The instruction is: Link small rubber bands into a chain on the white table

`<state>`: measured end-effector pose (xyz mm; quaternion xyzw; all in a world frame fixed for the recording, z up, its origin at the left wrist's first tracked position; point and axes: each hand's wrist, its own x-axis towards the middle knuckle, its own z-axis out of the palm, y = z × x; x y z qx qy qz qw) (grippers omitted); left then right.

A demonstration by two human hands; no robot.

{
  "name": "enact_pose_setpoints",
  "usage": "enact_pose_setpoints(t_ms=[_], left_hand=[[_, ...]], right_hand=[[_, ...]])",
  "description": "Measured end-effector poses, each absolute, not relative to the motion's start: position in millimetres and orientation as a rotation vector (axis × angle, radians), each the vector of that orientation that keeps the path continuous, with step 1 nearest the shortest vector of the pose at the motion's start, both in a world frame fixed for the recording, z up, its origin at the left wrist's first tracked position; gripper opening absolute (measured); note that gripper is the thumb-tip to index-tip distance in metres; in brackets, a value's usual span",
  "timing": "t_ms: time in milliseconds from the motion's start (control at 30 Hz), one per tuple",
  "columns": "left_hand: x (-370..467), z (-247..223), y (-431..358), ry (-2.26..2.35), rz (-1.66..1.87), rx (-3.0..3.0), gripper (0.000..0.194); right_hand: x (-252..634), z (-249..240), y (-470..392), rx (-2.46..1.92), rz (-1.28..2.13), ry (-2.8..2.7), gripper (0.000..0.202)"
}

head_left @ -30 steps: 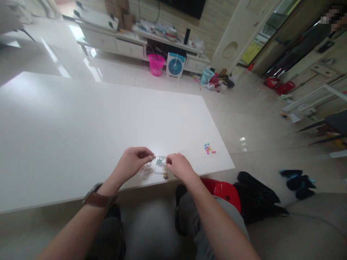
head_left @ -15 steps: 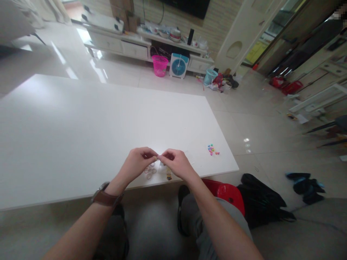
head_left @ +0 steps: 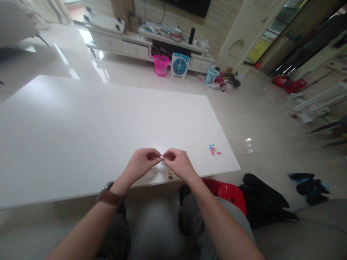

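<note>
My left hand (head_left: 141, 164) and my right hand (head_left: 177, 163) meet fingertip to fingertip just above the near edge of the white table (head_left: 81, 122). Between the pinched fingers sits a small pale ring (head_left: 161, 158), held from both sides. Under the hands lie several more small rings (head_left: 152, 172) and a small clear packet (head_left: 163, 168), with a tiny dark and yellow piece (head_left: 170, 176) beside it. My left wrist wears a brown watch strap (head_left: 110, 196). What else the fingers hide is too small to make out.
A little heap of coloured beads (head_left: 214, 149) lies on the table to the right of my hands. A red stool (head_left: 227, 191) and a black bag (head_left: 267, 206) stand on the floor at my right. A pink basket (head_left: 160, 65) and small fan (head_left: 179, 65) stand far off.
My right hand came left from the clear packet to meet my left hand, and both now pinch the small ring together. The camera tilted a little.
</note>
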<state>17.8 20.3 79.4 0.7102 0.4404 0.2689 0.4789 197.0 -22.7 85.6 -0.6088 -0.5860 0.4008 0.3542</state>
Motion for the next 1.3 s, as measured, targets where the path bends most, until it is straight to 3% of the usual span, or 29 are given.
enact_pose_setpoints(t_ms=[267,400,700,833,1033,1300], left_hand=[[18.3,77.0,20.8,1.112,0.695,1.705,0.016],[17.3,77.4,21.8,1.135,0.684,1.721,0.022],[15.4,81.9,20.8,1.102,0.617,1.766,0.013],[15.2,84.0,21.0,1.096,0.608,1.774,0.012],[14.0,83.3,22.0,1.123,0.632,1.765,0.011],[14.8,81.3,22.2,1.097,0.645,1.726,0.010]], right_hand=[[212.8,84.0,-22.3,-1.867,0.750,-1.841,0.014],[215.9,81.4,-25.7,-2.047,0.733,-2.015,0.018],[210.3,81.7,-29.7,-2.167,0.770,-2.121,0.019],[208.3,84.8,-26.0,-2.010,0.760,-2.003,0.014],[200.8,87.9,-22.5,-1.565,1.094,-1.657,0.026],[197.5,83.1,-22.0,-1.518,1.167,-1.462,0.018]])
